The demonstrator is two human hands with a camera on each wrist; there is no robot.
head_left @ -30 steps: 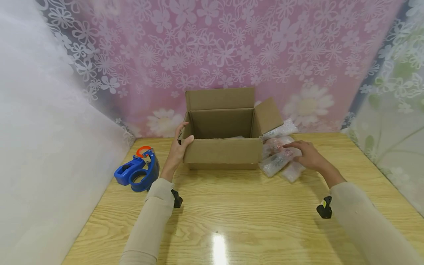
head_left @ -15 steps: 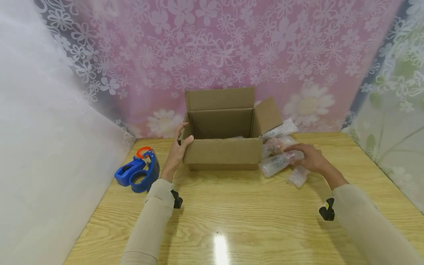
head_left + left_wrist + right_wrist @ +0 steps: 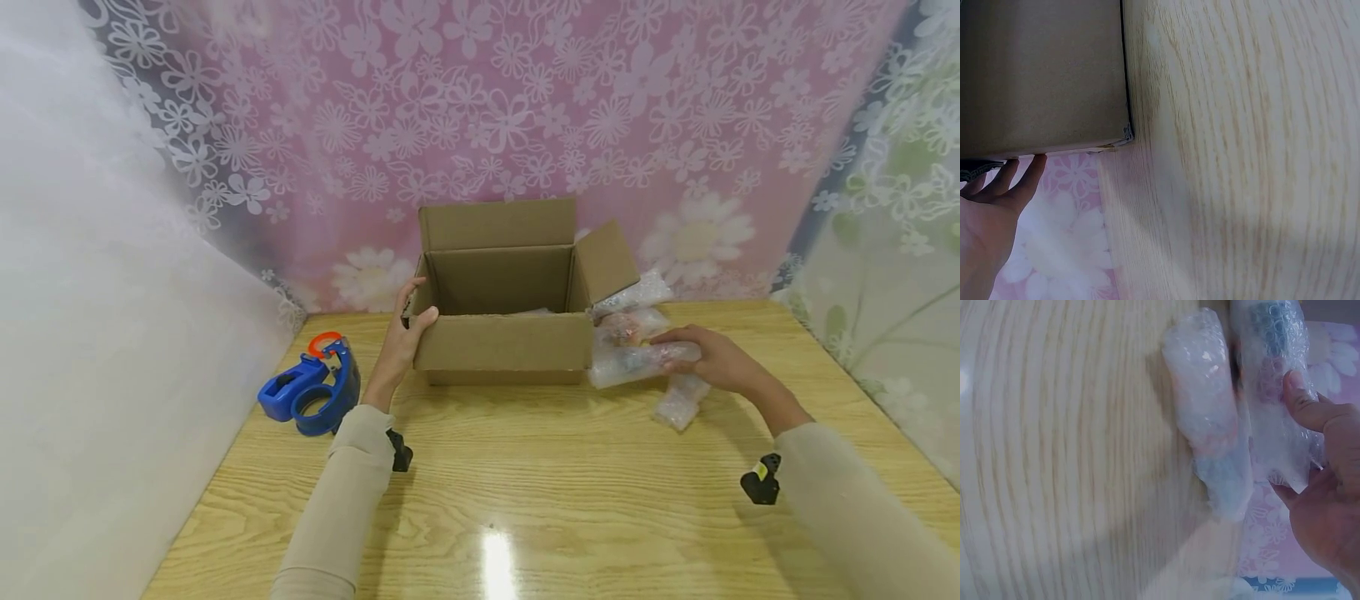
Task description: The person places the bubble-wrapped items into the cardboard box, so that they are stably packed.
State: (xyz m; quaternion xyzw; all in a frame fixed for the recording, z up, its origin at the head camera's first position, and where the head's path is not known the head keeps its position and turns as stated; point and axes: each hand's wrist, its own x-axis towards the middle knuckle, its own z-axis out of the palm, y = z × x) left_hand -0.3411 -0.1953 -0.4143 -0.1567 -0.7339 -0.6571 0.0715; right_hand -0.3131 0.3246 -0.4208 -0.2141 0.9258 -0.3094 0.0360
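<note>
An open cardboard box (image 3: 504, 343) stands at the back of the table. My left hand (image 3: 402, 333) holds its left end, thumb over the front corner and fingers along the side; the left wrist view shows those fingertips against the cardboard (image 3: 1047, 81). My right hand (image 3: 708, 358) grips a bubble-wrapped package (image 3: 637, 363) to the right of the box, and in the right wrist view the thumb presses on the package (image 3: 1272, 406), with dark and pinkish contents showing through. Another bubble-wrapped package (image 3: 681, 402) lies on the table just below that hand.
More bubble-wrapped packages (image 3: 633, 323) lie against the box's right side, one partly under its right flap (image 3: 609, 262). Something pale shows low inside the box. A blue tape dispenser (image 3: 330, 400) and an orange tape roll (image 3: 326, 343) stand at the left. A flowered curtain (image 3: 495, 108) hangs behind.
My right hand has moved right and slightly toward me, lifting the near end of the package it grips. The package beneath has shifted toward me. My left hand and the box stay put.
</note>
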